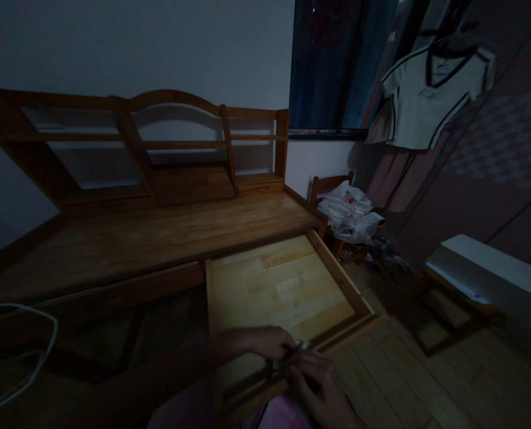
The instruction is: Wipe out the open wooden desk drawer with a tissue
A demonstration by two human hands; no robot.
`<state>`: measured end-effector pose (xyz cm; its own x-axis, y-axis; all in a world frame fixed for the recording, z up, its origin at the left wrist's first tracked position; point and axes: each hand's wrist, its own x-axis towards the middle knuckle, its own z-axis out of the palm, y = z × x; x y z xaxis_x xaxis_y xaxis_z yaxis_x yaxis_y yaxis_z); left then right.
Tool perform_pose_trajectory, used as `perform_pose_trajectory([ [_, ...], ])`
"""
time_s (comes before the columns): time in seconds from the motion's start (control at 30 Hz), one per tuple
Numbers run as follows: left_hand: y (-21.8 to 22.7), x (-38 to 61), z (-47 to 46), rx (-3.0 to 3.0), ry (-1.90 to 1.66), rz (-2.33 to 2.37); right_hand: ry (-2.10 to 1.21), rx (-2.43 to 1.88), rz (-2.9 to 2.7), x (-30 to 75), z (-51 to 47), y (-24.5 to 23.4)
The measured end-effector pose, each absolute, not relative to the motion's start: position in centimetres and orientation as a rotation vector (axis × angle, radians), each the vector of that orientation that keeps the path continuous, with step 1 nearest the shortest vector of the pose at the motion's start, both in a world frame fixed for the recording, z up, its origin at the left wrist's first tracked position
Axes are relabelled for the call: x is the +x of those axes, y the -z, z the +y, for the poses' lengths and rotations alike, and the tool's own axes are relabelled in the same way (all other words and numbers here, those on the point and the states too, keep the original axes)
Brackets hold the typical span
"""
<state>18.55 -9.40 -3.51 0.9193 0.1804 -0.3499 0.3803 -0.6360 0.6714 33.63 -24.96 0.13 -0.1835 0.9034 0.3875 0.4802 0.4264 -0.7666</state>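
Observation:
Over the front of a pulled-out wooden drawer [283, 292], both hands come together. My left hand [272, 344] reaches in from the left, its fingers closed on a small whitish crumpled thing [302, 345], perhaps a tissue or cloth; dim light hides its kind. My right hand [316, 378] meets it from the lower right, fingers curled around the near side of the same thing. The drawer's light wood bottom shows bare between its darker side rails. Above it is the wooden desk [158, 232], whose top overhangs the drawer.
A shelf unit [176, 146] stands along the desk's back. Right of the desk, a chair [332, 182] bears white plastic bags [348, 208]. A white shirt [437, 95] hangs by the window. A low stool [444, 310] holds a white object [493, 268]. A white cable [53, 333] loops at left.

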Motion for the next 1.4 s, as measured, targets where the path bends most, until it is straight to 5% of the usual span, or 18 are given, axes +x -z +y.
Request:
perform_pose_trajectory([
  [0.27, 3.6, 15.6, -9.5, 2.184, 0.376, 0.436, -0.583, -1.150, -1.783, 33.8, -25.2, -0.3],
  [0.67, 3.7, 17.0, -10.2, 2.247, 0.141, 0.344, -0.072, -0.795, -2.035, 32.1, -26.1, -1.7],
  [0.97, 3.2, 20.6, -10.1, 2.276, 0.095, 0.351, -0.040, -0.873, -2.138, 31.3, -25.7, -1.3],
  [1.4, 1.6, 11.5, -11.3, 2.326, 0.191, 0.299, -0.156, -0.631, -2.468, 26.3, -25.8, 3.3],
])
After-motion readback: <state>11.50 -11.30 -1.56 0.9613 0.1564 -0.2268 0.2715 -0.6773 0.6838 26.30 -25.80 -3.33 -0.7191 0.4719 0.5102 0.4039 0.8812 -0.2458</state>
